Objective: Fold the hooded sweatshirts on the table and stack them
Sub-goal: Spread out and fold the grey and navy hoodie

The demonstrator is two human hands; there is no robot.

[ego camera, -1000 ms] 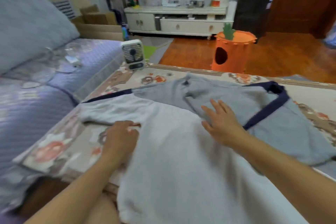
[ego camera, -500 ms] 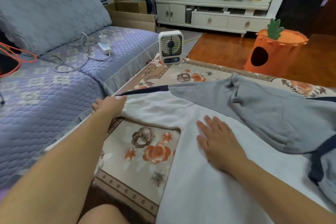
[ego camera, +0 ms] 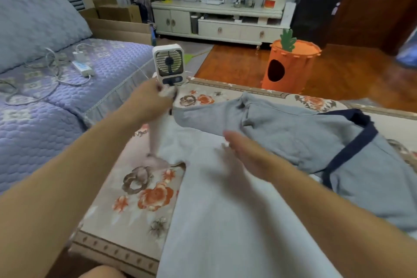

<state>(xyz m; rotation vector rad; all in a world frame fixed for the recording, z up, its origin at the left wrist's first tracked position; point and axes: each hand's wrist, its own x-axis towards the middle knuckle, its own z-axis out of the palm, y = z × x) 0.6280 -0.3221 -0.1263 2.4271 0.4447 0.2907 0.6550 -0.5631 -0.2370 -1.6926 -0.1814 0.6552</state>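
Pinching the cuff end of a white sleeve (ego camera: 155,135), the left hand (ego camera: 149,101) holds it lifted above the far left part of the floral-patterned tabletop (ego camera: 144,189), fingers curled tight around the cloth just in front of a small white desk fan (ego camera: 168,65) that stands at the table's far left corner. The sleeve hangs down from that grip to the white and pale grey hooded sweatshirt (ego camera: 225,221), which lies spread flat across the middle of the table and runs off its near edge. The right hand (ego camera: 243,153) hovers over the sweatshirt's chest with fingers straight and held together, holding nothing; it is blurred, so whether it touches the fabric cannot be told. Toward the far right of the table the grey hood and shoulder part with dark navy trim (ego camera: 352,146) lies rumpled on the cloth. Beside the table's left edge is a purple quilted sofa (ego camera: 45,119) carrying a white power strip with tangled cables (ego camera: 82,67). Beyond the far edge, on the wooden floor, stands an orange carrot-shaped felt bin (ego camera: 291,65).
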